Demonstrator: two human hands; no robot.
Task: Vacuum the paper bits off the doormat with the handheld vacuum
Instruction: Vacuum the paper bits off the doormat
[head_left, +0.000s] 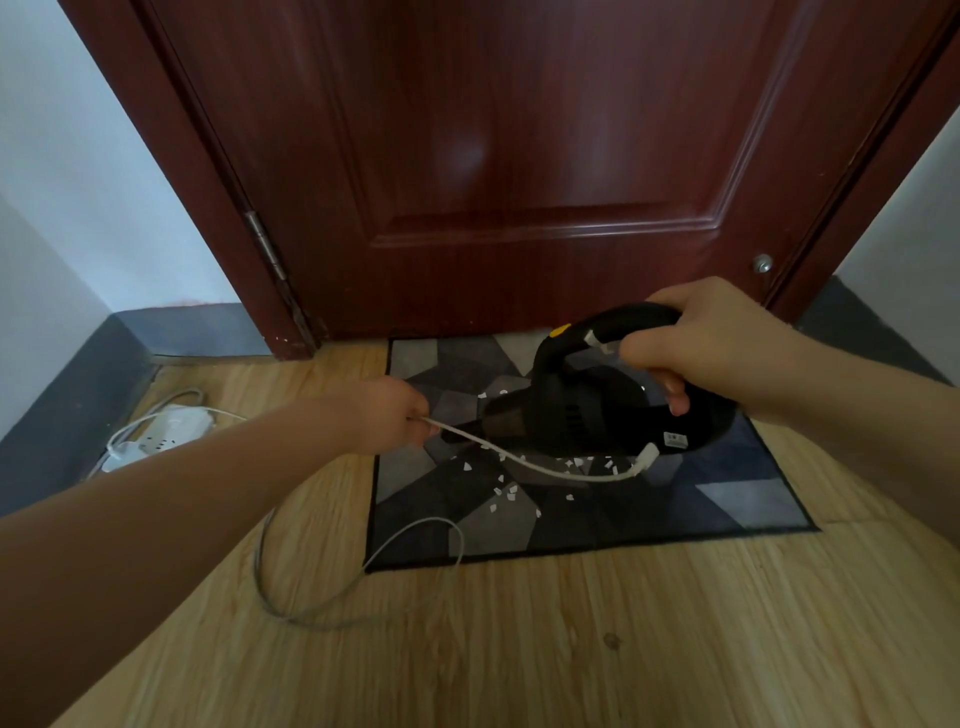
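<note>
A black handheld vacuum (587, 410) with a yellow button hangs above the grey patterned doormat (737, 499), nozzle pointing left. My right hand (711, 338) grips its handle from above. My left hand (384, 415) pinches the white cable (524, 460), whose plug end lies by the vacuum's rear; whether it is plugged in I cannot tell. Several small white paper bits (506, 491) are scattered over the middle of the mat, below the vacuum.
A closed dark red door (519, 156) stands right behind the mat. A white power strip (161, 431) lies on the wooden floor at the left by the dark skirting. The cable loops (311, 603) over the floor before the mat's left corner.
</note>
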